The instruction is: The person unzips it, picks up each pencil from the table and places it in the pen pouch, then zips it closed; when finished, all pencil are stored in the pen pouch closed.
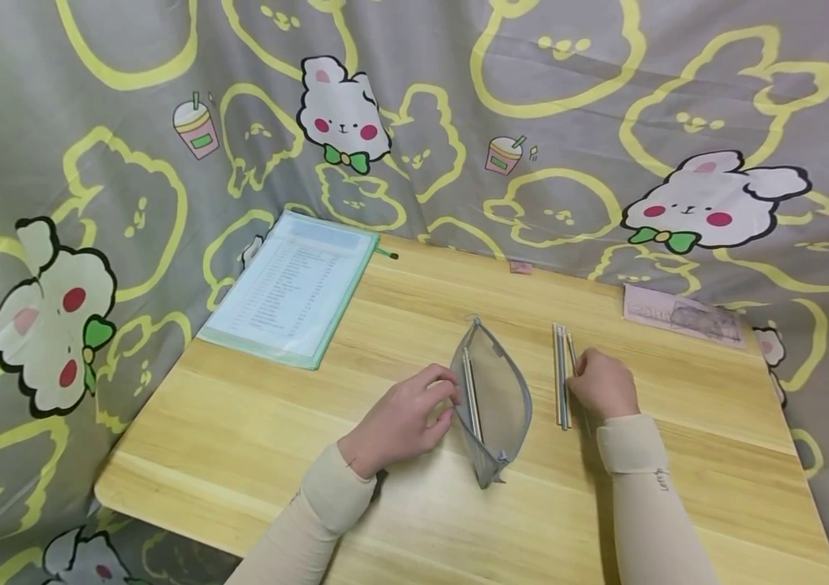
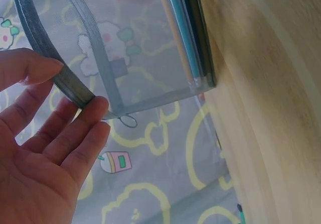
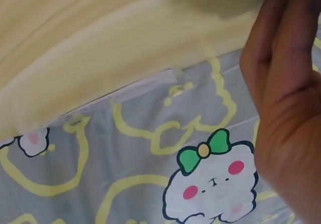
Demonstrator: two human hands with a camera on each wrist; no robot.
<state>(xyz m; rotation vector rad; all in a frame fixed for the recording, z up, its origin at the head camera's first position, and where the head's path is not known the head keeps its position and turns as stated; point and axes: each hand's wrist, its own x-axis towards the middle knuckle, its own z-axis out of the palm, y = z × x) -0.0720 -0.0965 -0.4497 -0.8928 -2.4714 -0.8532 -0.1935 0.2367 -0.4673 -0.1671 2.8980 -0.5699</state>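
Observation:
A grey mesh zip pouch [image 1: 509, 382] stands with its mouth spread wide on the wooden table. My left hand [image 1: 403, 418] pinches its zipper edge [image 2: 72, 86] between thumb and fingers. Several pencils [image 1: 473, 398] lie inside the pouch along its left side; in the left wrist view, blue and dark pencils [image 2: 186, 33] show through the mesh. To the right of the pouch, a few pencils [image 1: 561, 382] lie side by side on the table. My right hand [image 1: 608, 386] pinches the rightmost pencil, its fingertips covering the middle of it. The right wrist view hides those fingertips.
A clear folder with a printed sheet [image 1: 297, 284] lies at the back left of the table [image 1: 414, 301], a green stick [image 1: 388, 253] poking out beside it. A pinkish printed paper [image 1: 681, 317] and a small pink piece [image 1: 520, 267] lie along the back edge. Patterned curtain [image 1: 429, 219] hangs behind.

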